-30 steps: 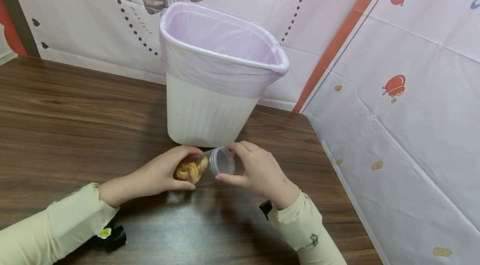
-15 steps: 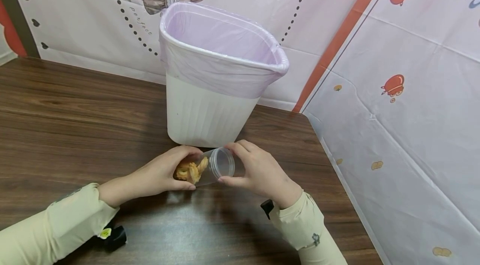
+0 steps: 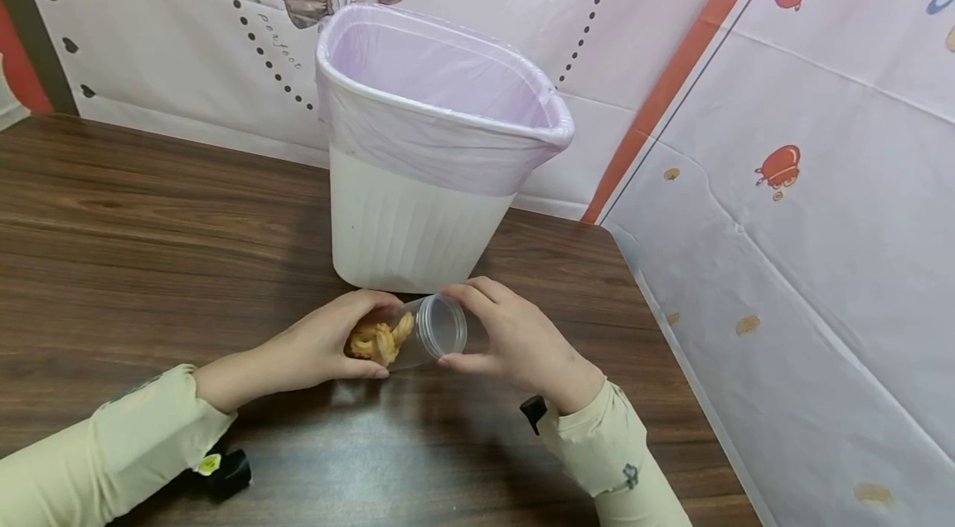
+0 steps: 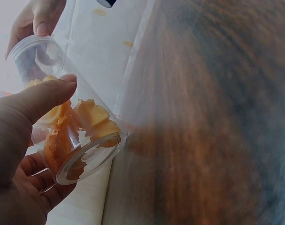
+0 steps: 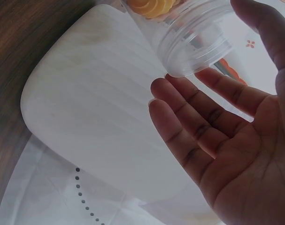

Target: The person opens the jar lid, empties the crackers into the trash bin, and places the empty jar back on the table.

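Left hand (image 3: pixel 317 347) gripped the clear plastic cylinder (image 3: pixel 414 340), right hand (image 3: pixel 518 338) pinched its rim (image 3: pixel 426 330) — golden ridged pastries (image 3: pixel 384 342) sat inside, not yet emptied.

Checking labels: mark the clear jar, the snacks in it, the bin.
Clear jar (image 3: pixel 413 350), head view: wall beside the neck.
Snacks (image 4: pixel 96 120), left wrist view: face of one piece.
Bin (image 3: pixel 418 220), head view: white front wall.

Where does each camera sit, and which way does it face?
Head: worn on the head, facing forward and down at the bin and clear jar; both sleeved arms, left hand and right hand show.
Left wrist: on that wrist, facing the jar's base; the left hand shows, the right beyond.
Right wrist: on that wrist, facing the jar's rim and bin; the right hand shows.
Both wrist views share the jar.
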Tool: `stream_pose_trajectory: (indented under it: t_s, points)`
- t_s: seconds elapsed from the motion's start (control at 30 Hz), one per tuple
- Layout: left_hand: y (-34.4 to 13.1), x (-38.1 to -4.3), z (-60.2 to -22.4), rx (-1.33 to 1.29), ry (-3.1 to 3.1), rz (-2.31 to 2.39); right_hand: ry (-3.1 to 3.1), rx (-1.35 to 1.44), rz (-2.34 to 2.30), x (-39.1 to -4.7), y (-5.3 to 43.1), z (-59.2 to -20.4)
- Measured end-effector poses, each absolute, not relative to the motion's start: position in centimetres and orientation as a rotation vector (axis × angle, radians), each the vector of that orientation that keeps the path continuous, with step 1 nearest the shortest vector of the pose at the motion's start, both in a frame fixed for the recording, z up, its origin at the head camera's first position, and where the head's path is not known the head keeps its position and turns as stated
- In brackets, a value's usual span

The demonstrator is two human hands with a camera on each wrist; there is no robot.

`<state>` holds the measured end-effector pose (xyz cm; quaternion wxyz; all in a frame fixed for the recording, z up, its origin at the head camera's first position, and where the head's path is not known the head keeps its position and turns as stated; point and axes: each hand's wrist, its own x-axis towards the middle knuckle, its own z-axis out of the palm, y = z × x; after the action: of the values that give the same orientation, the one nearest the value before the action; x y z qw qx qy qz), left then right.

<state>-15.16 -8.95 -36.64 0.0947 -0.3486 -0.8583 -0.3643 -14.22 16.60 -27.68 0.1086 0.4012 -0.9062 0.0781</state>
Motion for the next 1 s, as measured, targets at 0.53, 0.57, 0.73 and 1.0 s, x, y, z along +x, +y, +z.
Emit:
stream_pose_trajectory:
  t_s: [0.53,0.57,0.73,1.0]
  points:
    - [-9.08,-15.24,-36.7,-1.038,-2.541,-1.08,-2.635,1.234,0.219,-14.32,16.71,-27.57]
    - [-9.08,-15.24,-36.7,-1.039,-2.54,-1.082,-2.633,1.236,0.223,-14.32,16.71,-27.57]
    - [-9.06,-15.22,-36.66,-1.039,-2.54,-1.081,-2.621,1.248,0.226,-14.36,16.71,-27.58]
    - [-9.06,-15.19,-36.59,-1.038,-2.544,-1.076,-2.59,1.271,0.223,-14.31,16.78,-27.57]
